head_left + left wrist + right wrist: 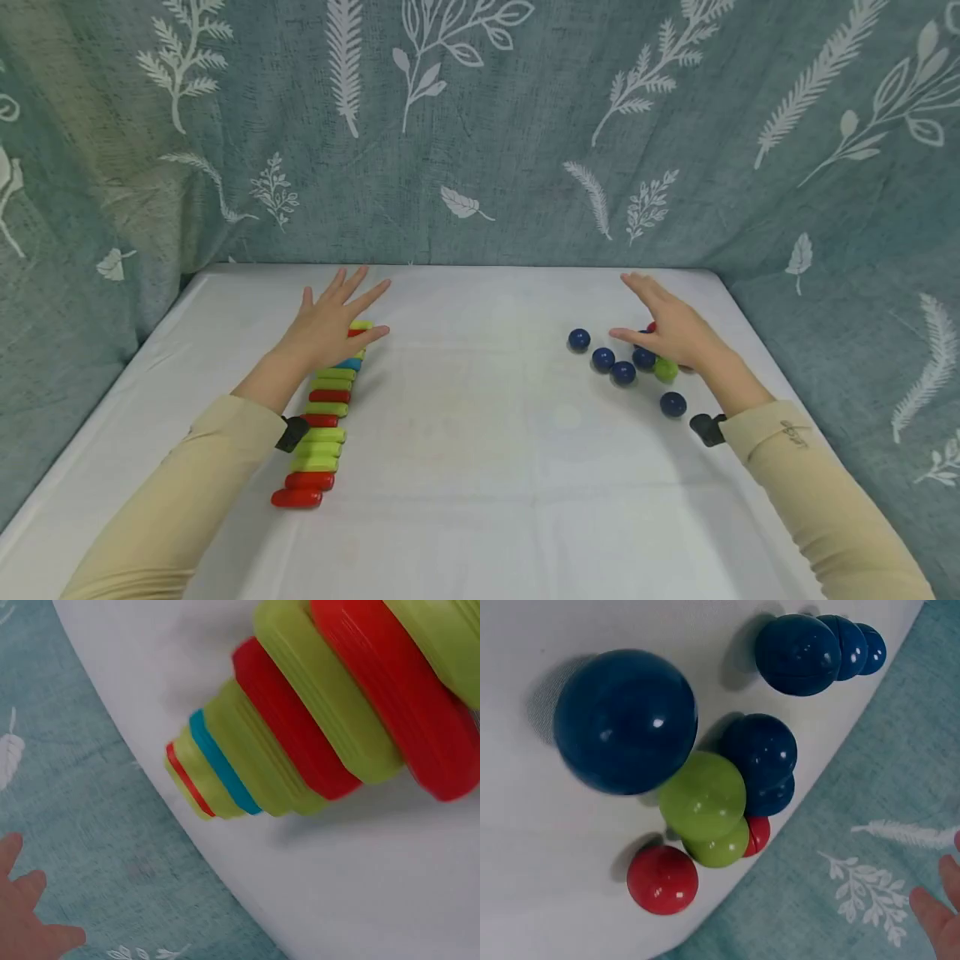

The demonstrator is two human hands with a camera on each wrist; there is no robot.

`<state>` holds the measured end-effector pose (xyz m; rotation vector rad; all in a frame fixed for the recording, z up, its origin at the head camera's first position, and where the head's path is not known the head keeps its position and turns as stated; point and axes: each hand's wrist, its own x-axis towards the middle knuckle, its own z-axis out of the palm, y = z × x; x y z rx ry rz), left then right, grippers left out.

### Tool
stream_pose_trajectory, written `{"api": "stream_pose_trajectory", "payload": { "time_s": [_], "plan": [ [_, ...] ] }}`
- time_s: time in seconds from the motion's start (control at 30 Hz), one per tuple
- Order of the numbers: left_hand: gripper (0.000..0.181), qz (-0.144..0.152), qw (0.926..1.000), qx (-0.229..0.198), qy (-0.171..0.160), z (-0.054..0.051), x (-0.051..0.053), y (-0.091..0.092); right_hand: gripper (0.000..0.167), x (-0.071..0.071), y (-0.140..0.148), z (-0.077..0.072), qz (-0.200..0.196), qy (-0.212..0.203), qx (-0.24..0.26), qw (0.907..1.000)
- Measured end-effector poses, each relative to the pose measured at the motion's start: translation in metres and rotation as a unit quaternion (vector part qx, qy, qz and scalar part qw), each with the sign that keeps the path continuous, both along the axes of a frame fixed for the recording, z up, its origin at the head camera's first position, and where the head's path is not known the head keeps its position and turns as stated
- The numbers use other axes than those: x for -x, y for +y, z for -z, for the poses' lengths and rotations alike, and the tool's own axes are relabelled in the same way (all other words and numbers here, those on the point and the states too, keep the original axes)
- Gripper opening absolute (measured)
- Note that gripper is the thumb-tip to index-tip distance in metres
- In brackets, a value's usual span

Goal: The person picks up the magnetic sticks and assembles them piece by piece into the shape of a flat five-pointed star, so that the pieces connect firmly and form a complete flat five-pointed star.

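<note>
My left hand, its fingers spread, hovers over the far end of a row of short rounded bars and holds nothing. The row has lime green bars, red bars and one blue bar. On the other side my right hand is held above a loose group of balls, thumb apart from its straight fingers, with nothing in it. Several dark blue balls, lime green balls and red balls make up this group. Part of it is hidden behind the right hand in the head view.
A white cloth covers the table. Behind it hangs a green-blue curtain with white leaf prints, which also runs along both sides. A dark wrist camera sits at the left cuff, another dark camera at the right.
</note>
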<state>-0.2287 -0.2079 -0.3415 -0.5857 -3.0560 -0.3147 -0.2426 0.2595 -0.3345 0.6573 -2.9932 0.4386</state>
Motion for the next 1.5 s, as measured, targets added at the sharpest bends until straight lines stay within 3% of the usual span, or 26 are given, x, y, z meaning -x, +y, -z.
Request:
{"api": "stream_pose_trajectory", "payload": {
  "time_s": [0.27, 0.5, 0.63, 0.87, 1.17, 1.33, 1.5],
  "plan": [
    [0.064, -0.012, 0.9993, -0.002, -0.036, 0.005, 0.009, -0.012, 0.086, 0.01, -0.013, 0.01, 0.006, -0.037, 0.018, 0.9991],
    [0.053, -0.036, 0.9978, 0.012, -0.055, 0.008, 0.018, -0.018, 0.074, 0.018, -0.025, 0.019, -0.011, -0.038, 0.013, 0.9991],
    [0.05, -0.045, 0.9968, -0.003, -0.066, 0.01, 0.024, -0.019, 0.071, 0.022, -0.029, 0.025, -0.009, -0.045, 0.01, 0.9989],
    [0.042, -0.073, 0.991, -0.026, -0.11, 0.017, 0.034, -0.017, 0.069, 0.028, -0.035, 0.037, -0.007, -0.049, 0.02, 0.9986],
    [0.03, -0.119, 0.9842, -0.029, -0.128, 0.027, 0.041, -0.015, 0.055, 0.032, -0.048, 0.047, 0.007, -0.082, 0.031, 0.9961],
    [0.03, -0.137, 0.9798, -0.015, -0.145, 0.027, 0.044, -0.011, 0.046, 0.034, -0.051, 0.051, 0.001, -0.083, 0.012, 0.9965],
    [0.031, -0.143, 0.9766, -0.002, -0.161, 0.025, 0.047, -0.009, 0.038, 0.036, -0.054, 0.053, 0.019, -0.088, 0.015, 0.9958]
  ]
}}
